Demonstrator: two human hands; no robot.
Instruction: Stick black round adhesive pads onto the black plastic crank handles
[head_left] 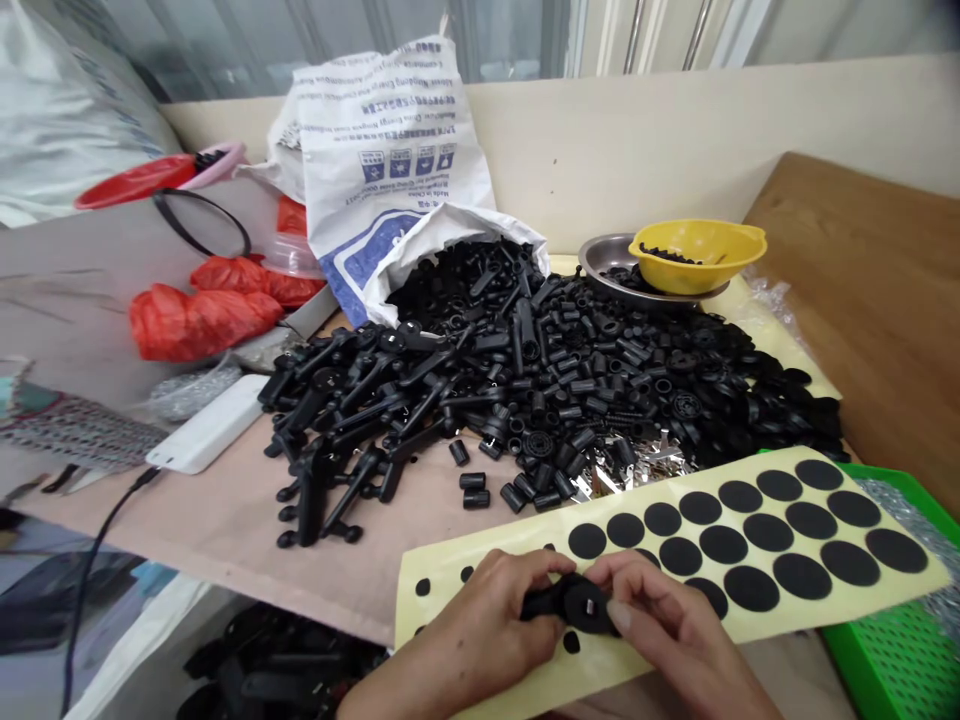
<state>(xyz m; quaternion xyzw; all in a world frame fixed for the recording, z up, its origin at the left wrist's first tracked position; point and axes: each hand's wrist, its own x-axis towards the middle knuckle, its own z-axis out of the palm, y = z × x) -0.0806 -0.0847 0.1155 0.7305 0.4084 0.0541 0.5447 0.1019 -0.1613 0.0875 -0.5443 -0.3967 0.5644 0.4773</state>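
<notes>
A broad pile of black parts (592, 350) spreads behind the yellow sheet (446, 568), seemingly placed within easy reach, while the sheet lies in front, perhaps as a work surface. Over the sheet, the left hand (499, 615) grips 1 black lever piece (582, 606) by its narrow shank and the right hand (667, 615) pinches its round end, probably to steady it; its long axis runs roughly along the sheet, round end pointing right.
</notes>
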